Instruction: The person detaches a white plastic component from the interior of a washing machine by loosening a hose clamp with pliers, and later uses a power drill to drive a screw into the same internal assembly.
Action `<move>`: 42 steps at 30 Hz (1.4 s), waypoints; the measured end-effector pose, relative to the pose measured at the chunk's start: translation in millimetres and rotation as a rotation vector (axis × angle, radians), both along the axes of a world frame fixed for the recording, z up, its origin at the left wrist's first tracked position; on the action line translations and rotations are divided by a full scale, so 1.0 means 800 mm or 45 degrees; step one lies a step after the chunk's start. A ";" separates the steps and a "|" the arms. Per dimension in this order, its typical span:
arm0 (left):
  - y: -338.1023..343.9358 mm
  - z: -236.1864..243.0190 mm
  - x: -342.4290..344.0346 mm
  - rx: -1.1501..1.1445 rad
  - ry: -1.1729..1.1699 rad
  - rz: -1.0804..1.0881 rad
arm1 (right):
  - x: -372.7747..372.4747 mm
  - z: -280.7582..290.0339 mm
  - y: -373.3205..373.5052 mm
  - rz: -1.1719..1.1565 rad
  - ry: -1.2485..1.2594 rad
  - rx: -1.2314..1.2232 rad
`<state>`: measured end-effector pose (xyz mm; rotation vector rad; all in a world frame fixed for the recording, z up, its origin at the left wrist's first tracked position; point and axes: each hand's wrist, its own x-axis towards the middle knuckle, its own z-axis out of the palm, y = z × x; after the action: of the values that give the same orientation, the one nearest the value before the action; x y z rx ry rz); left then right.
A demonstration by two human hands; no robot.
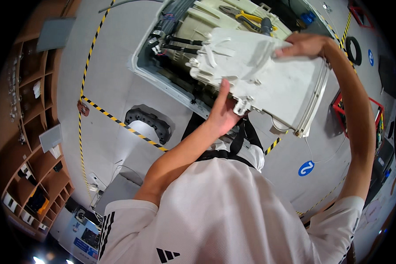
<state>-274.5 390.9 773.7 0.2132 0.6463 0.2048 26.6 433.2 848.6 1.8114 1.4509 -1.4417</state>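
A flat white plastic housing, which looks like a washing machine's detergent dispenser box, is tilted over the near side of an open grey appliance cabinet. My left hand grips its lower left edge, thumb on top and fingers underneath. Across the upper right edge lies my right hand, thumb on the top face and the other fingers mostly hidden. Two black hoses run to the housing's left end. Behind it, pliers with yellow handles rest on the cream plastic tub.
Wires with white connectors hang inside the cabinet's left side. A black moulded part lies on the floor beside yellow-black tape. Wooden shelves stand at left. A red-framed item and a black ring are at right.
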 end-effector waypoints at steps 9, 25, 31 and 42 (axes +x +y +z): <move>0.009 0.051 -0.001 0.071 0.181 0.130 | 0.015 0.048 -0.034 -1.286 0.767 0.150; 0.018 0.021 -0.009 0.246 0.384 0.260 | 0.012 -0.163 -0.230 -1.494 0.769 0.475; 0.018 -0.020 -0.076 0.168 0.230 0.210 | -0.051 -0.259 -0.321 -1.878 0.817 0.231; -0.014 0.043 -0.074 -0.199 0.316 0.431 | -0.118 -0.324 -0.393 -1.923 0.873 0.163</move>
<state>-333.3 379.4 807.7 -0.0240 0.9403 0.4559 -67.9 118.9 589.2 2.7845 0.0266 -2.8377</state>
